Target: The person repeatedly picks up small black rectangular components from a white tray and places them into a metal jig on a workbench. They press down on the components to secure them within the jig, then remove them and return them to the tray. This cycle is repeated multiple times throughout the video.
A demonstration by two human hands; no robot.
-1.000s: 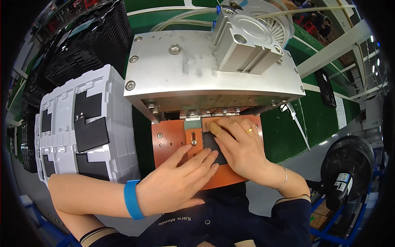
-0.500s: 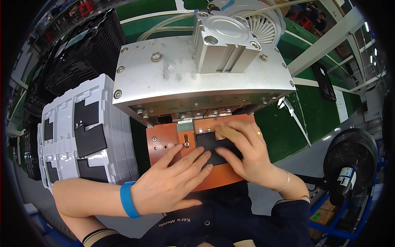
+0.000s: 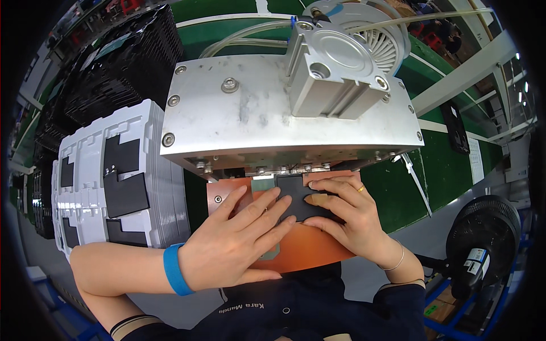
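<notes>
A flat black piece (image 3: 291,196) with a notched far right corner lies on the orange fixture plate (image 3: 318,244), just in front of the silver press (image 3: 227,122). My left hand (image 3: 230,241) rests over the plate's left part with fingers outstretched, its fingertips at the piece's left edge. On the other side, my right hand (image 3: 352,219) grips the piece: bent fingers on its right part, thumb at its near edge. One fingertip of that hand wears a tan cover. Beneath my left fingers, part of the plate is hidden.
To the left stands a stack of white trays (image 3: 85,153) holding similar black pieces (image 3: 128,193), with black trays (image 3: 122,71) behind. A caliper (image 3: 415,182) lies on the green bench right of the press. Further right is a black fan (image 3: 483,244).
The black piece has shifted away from me toward the press, and its small metal tabs no longer show. My right hand's fingers have moved along its right side. The view has shifted slightly.
</notes>
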